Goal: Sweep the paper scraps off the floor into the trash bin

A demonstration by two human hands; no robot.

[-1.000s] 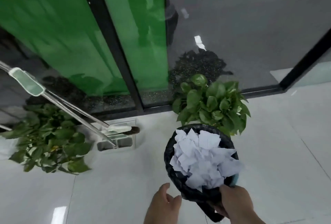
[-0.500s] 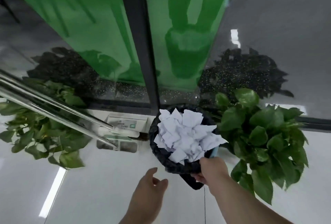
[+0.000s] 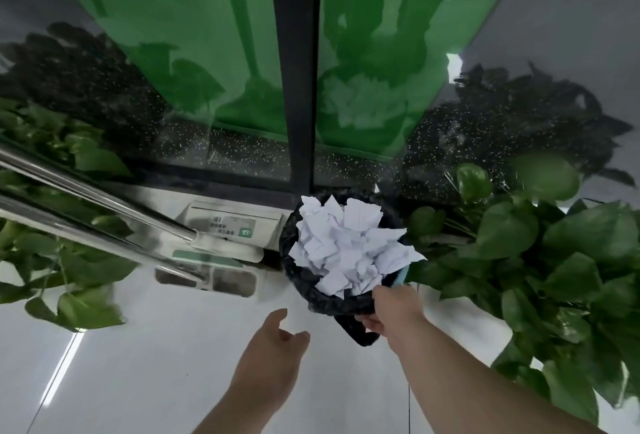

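A small trash bin [image 3: 311, 281] lined with a black bag stands close to the glass wall, heaped with white paper scraps [image 3: 349, 246]. My right hand [image 3: 394, 312] grips the bin's near rim and the bag's loose end. My left hand [image 3: 273, 361] hovers over the white floor, just left of the bin, fingers apart and holding nothing. A broom and dustpan [image 3: 214, 260] with two metal handles [image 3: 86, 191] lean to the left of the bin, against the wall base.
Leafy green potted plants stand on both sides: one at the right [image 3: 540, 260], touching the bin's side, one at the left [image 3: 62, 253] behind the handles. A dark door frame post [image 3: 298, 87] and green-backed glass close off the far side.
The bin has moved forward, between the plants and nearer the glass wall, still in my right hand. My left hand has come off the bin and trails beside it.
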